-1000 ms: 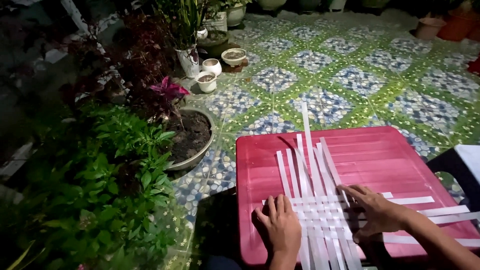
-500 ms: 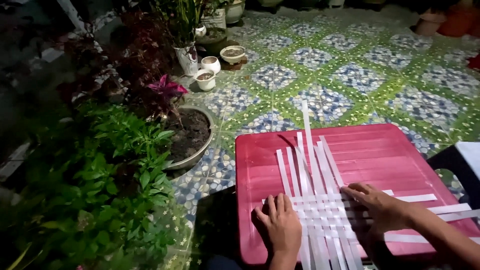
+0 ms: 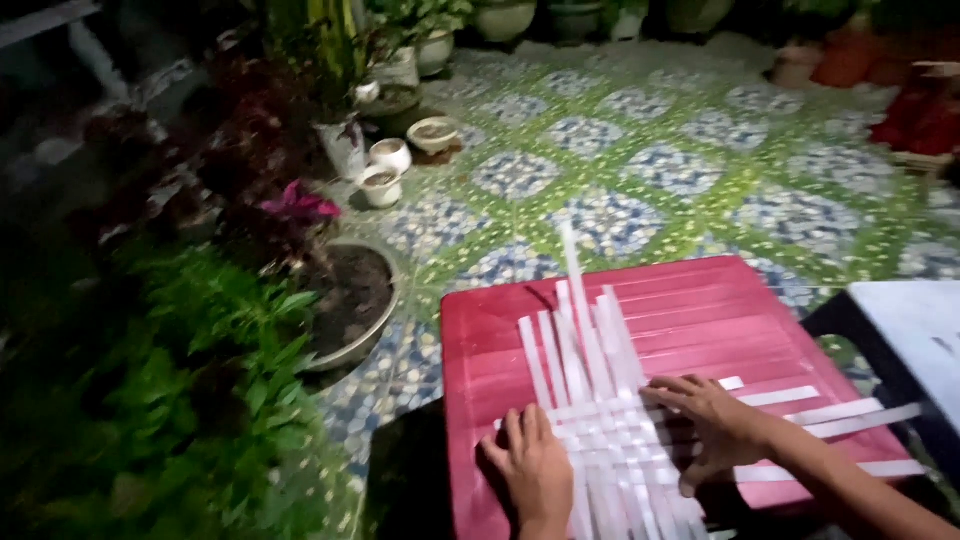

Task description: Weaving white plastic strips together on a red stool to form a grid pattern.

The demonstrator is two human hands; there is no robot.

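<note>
A mat of interlaced white strips point(image 3: 600, 400) lies on a red plastic table point(image 3: 700, 310). Several strips run away from me and several cross them towards the right. My left hand point(image 3: 535, 465) lies flat on the near left part of the weave, fingers spread, pressing it down. My right hand point(image 3: 705, 420) rests on the crossing strips to the right of the centre, its fingers curled over them and touching the upright strips.
Green leafy plants point(image 3: 190, 390) and a round soil-filled pot point(image 3: 350, 300) stand left of the table. Small white pots point(image 3: 385, 180) sit farther back on the patterned tiled floor point(image 3: 640, 170). A dark stool with a pale top point(image 3: 910, 330) stands at the right.
The view has shifted slightly. Both hands stay on the weave; my right hand's fingers have edged a little towards the upright strips.
</note>
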